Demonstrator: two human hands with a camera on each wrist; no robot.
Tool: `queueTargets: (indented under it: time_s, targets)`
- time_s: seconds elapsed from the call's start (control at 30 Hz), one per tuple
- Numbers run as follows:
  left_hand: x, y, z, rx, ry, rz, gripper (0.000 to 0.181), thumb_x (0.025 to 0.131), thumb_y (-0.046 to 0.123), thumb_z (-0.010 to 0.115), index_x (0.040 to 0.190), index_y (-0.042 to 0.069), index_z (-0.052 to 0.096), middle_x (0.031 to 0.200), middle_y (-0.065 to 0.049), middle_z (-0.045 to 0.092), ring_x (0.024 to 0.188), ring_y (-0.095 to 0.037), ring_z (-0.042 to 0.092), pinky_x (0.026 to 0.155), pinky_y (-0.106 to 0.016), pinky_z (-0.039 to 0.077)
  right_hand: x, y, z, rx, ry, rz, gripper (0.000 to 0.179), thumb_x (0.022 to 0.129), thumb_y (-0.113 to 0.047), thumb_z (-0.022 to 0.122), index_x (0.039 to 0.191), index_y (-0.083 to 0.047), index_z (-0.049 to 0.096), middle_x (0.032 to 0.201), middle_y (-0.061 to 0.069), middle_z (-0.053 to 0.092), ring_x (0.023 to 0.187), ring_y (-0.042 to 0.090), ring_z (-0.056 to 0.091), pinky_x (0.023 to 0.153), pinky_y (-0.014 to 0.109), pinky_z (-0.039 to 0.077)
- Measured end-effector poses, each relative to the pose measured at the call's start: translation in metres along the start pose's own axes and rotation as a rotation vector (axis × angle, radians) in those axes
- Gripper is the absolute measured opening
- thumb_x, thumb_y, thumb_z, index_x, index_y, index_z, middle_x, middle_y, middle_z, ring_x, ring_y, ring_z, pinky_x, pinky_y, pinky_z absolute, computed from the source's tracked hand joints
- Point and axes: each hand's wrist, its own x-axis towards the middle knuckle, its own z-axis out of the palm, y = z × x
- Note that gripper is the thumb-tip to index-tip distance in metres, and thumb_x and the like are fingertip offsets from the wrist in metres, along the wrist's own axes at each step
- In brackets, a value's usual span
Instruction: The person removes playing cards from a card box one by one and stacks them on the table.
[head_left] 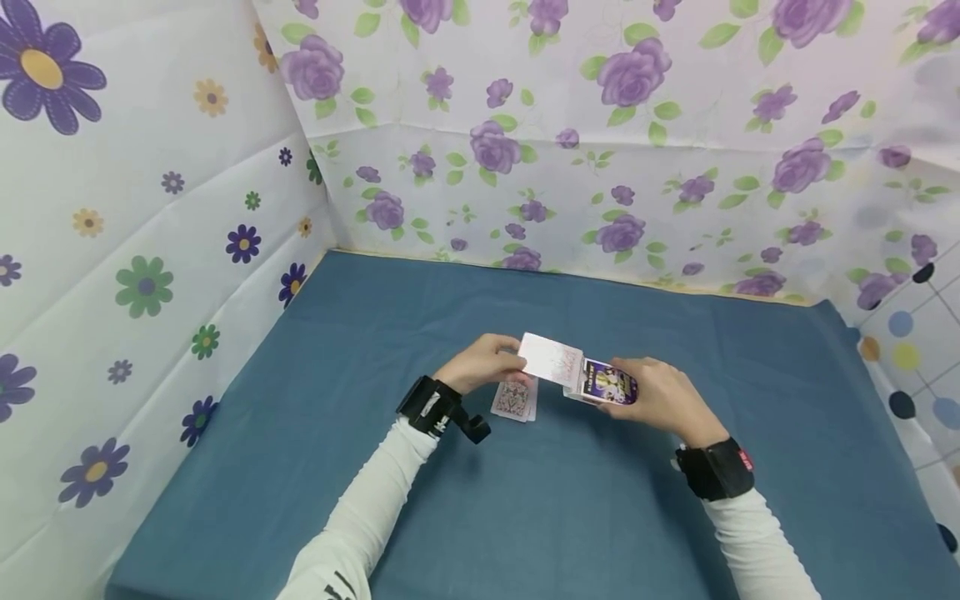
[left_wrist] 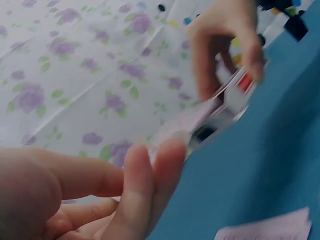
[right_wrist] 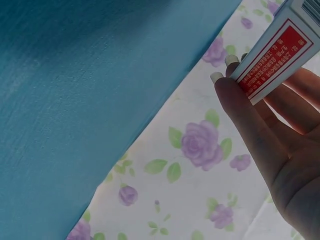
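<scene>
In the head view my left hand (head_left: 486,363) pinches a pale playing card (head_left: 551,360) with faint red print by its left end. The card's other end meets the near end of a card box (head_left: 609,382), purple and yellow on its face. My right hand (head_left: 660,396) grips this box at its far end; in the right wrist view a side of the box (right_wrist: 275,62) shows a red label between thumb and fingers. Below the left hand, patterned playing cards (head_left: 513,402) lie overlapping on the blue cloth. How far the held card reaches into the box is hidden.
A blue cloth (head_left: 360,333) covers the table. Flowered sheets (head_left: 465,200) hang along the back and left side, and a dotted, checked sheet (head_left: 911,358) hangs at the right. Black bands (head_left: 716,469) circle both wrists.
</scene>
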Motion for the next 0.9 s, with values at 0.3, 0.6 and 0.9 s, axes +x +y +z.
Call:
queueTargets:
  time_s: [0.3, 0.6, 0.9]
  targets:
    - [0.011, -0.016, -0.035, -0.044, 0.219, 0.042, 0.032, 0.092, 0.013, 0.066, 0.122, 0.001, 0.066, 0.094, -0.005, 0.07, 0.07, -0.007, 0.063, 0.093, -0.043, 0.05, -0.002, 0.004, 0.002, 0.027, -0.029, 0.016, 0.066, 0.074, -0.043, 0.08, 0.125, -0.004, 0.064, 0.103, 0.013, 0.07, 0.079, 0.018, 0.057, 0.066, 0.034, 0.044]
    - [0.026, -0.046, -0.028, 0.215, 0.313, -0.007, 0.016, 0.083, 0.011, 0.077, 0.097, 0.004, 0.074, 0.078, -0.008, 0.072, 0.062, -0.013, 0.067, 0.063, -0.026, 0.055, -0.006, 0.009, 0.011, 0.034, -0.045, 0.016, 0.064, 0.074, -0.043, 0.08, 0.123, -0.005, 0.065, 0.101, 0.012, 0.069, 0.076, 0.015, 0.055, 0.064, 0.032, 0.043]
    - [0.033, -0.053, -0.016, 0.427, 0.41, 0.08, 0.015, 0.08, 0.012, 0.079, 0.092, 0.004, 0.075, 0.074, -0.01, 0.072, 0.058, -0.014, 0.067, 0.054, -0.022, 0.05, -0.005, 0.011, 0.013, 0.033, -0.026, 0.001, 0.062, 0.075, -0.044, 0.079, 0.121, -0.005, 0.065, 0.098, 0.011, 0.07, 0.074, 0.014, 0.055, 0.063, 0.032, 0.043]
